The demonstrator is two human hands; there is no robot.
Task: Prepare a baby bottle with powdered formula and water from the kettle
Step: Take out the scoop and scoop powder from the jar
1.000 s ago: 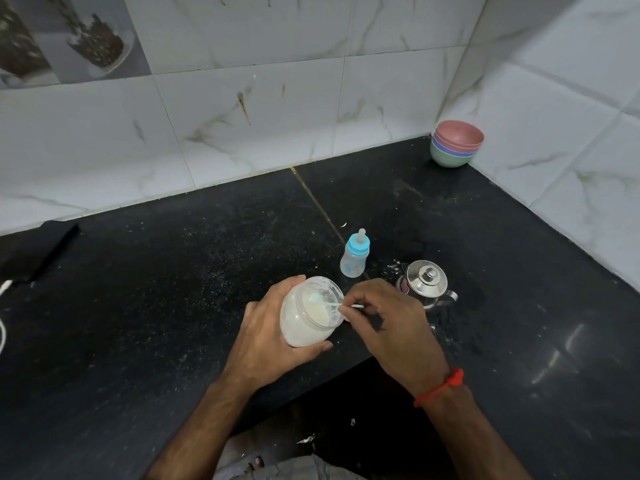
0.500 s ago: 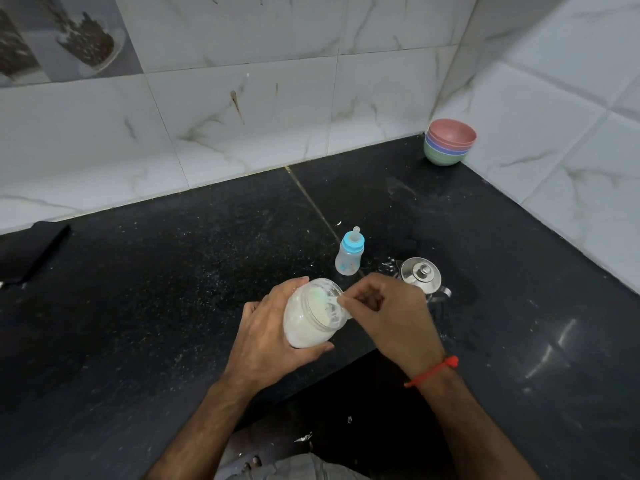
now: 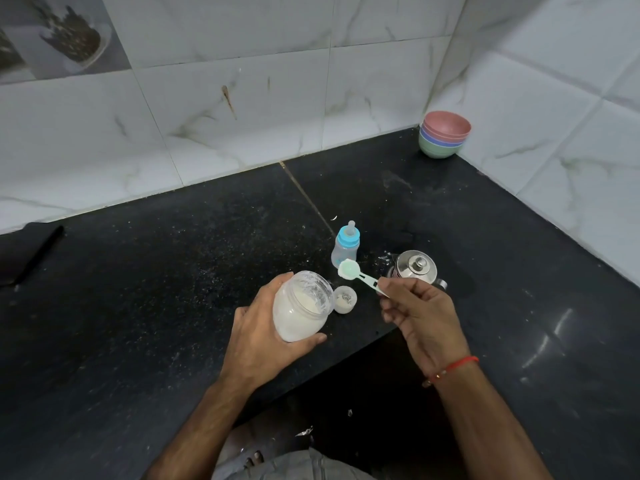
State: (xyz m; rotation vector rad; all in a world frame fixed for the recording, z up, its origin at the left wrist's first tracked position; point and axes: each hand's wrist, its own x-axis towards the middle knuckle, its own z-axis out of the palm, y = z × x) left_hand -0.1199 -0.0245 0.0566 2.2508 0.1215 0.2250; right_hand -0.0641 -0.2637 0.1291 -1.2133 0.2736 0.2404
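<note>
Black stone counter (image 3: 138, 306) met white marbled tiles, with the bottle (image 3: 345, 249) upright near its middle. Just right of the bottle stood the kettle (image 3: 415, 268). Before the bottle, the left hand (image 3: 266, 330) curled its fingers round a tilted open jar (image 3: 301, 306) of white powder. The right hand (image 3: 420, 313) pinched a scoop (image 3: 356, 275) by its handle, its bowl just below the bottle. A lid (image 3: 344, 299) lay beside the jar. Stacked bowls (image 3: 443, 133) sat well behind the bottle, in the corner.

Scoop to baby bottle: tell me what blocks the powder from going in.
The blue cap with its nipple is still on the baby bottle, closing its mouth. The right hand holds the scoop just in front of the bottle, with nothing else visible between them. The left hand grips the open formula jar.
</note>
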